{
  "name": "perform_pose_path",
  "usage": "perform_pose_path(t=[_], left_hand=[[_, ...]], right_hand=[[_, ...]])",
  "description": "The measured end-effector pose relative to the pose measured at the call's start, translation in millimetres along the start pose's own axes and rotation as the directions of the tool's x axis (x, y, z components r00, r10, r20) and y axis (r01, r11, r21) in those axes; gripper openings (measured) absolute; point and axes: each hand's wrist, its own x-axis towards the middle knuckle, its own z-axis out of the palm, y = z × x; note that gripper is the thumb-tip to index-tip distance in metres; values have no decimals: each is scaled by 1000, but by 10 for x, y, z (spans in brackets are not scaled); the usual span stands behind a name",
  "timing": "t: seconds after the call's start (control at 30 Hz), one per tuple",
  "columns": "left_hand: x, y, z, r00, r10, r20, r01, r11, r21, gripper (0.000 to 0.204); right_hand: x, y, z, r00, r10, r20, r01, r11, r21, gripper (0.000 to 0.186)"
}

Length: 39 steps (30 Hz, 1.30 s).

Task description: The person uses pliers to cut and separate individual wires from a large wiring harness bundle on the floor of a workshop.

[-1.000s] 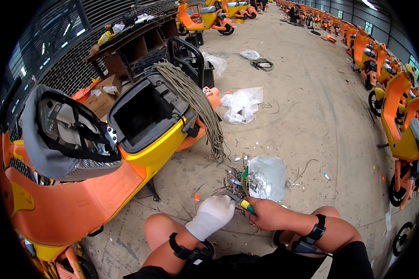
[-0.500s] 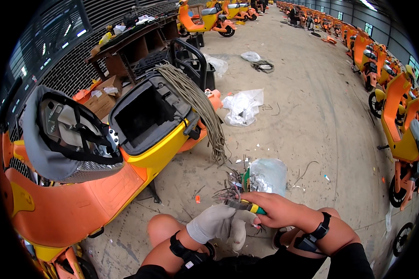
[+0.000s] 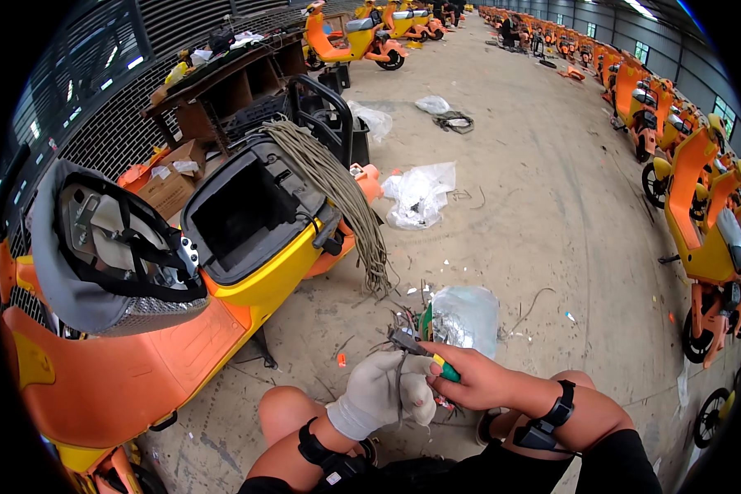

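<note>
My left hand [image 3: 380,393], in a pale grey work glove, is closed around a thin dark cable [image 3: 400,385] that hangs down across its fingers. My bare right hand [image 3: 484,380] grips pliers [image 3: 445,369] by their green and yellow handles. The dark jaws lie just above the gloved fingers, near the cable's upper part; whether they touch it I cannot tell. Beyond my hands, a clear plastic bag [image 3: 467,317] with a green edge sits on the floor. A tangle of thin wire pieces lies beside it, partly hidden by my hands.
On my left stands an orange and yellow scooter [image 3: 286,265] with its seat [image 3: 99,309] tipped up and a rope bundle [image 3: 337,198] draped over its rear. White plastic [image 3: 421,195] lies farther off. More scooters [image 3: 692,222] line the right side; a cluttered workbench [image 3: 222,90] stands back left.
The pliers have tilted, their jaws now pointing up and left above my glove. My left hand has turned and lifted a little, showing the cable. The whole view has shifted slightly.
</note>
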Motion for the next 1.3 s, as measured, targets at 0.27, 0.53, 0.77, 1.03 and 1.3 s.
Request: perform_pose_path(t=[0.27,0.53,0.77,1.03,1.3], left_hand=[[22,18,78,940,123,-318,9,924,383,45],[43,183,250,893,116,-434,277,619,735,42],[106,180,317,858,289,-425,483,-166,860,30],[-11,32,-117,923,366,-122,380,-814,439,18],[56,-131,-258,859,501,-103,504,-796,336,20]], right_hand=[[18,63,-1,995,94,10,-95,991,93,53],[-27,144,-71,976,208,58,-206,978,-42,57],[-20,108,-70,969,239,64,-221,952,-212,63],[6,192,-6,963,257,83,-219,922,-319,63],[4,346,171,957,289,13,-264,893,-363,59]])
